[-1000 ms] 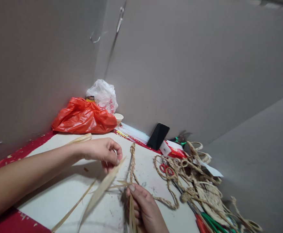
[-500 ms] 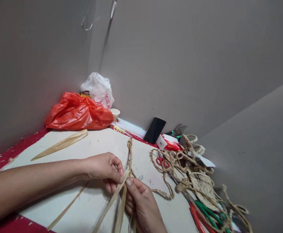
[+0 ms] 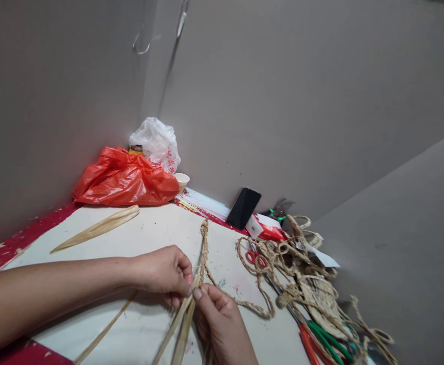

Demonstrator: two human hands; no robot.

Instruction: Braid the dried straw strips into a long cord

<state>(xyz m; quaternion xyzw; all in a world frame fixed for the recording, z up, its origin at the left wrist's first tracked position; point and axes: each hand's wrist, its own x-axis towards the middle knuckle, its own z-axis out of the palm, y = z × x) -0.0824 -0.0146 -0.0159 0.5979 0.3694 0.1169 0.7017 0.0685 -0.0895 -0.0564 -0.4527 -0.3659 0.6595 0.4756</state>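
Pale strips (image 3: 184, 332) cut off below

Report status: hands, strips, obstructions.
Left hand, right hand: pinching pale strips at near end of braid. Red-handled scissors right of braid, clear of hands.

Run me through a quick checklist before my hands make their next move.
1. Left hand pinching the pale strips: ok, at their upper end.
2. Right hand pinching beside it: ok, thumb close to the left fingertips.
3. Spare strip apart from both hands: ok, lying on the white board.
4. Scissors clear of rope: not ok, rope lies around the red handles.
5. Strip ends under the right palm: cannot tell, the hand hides them.
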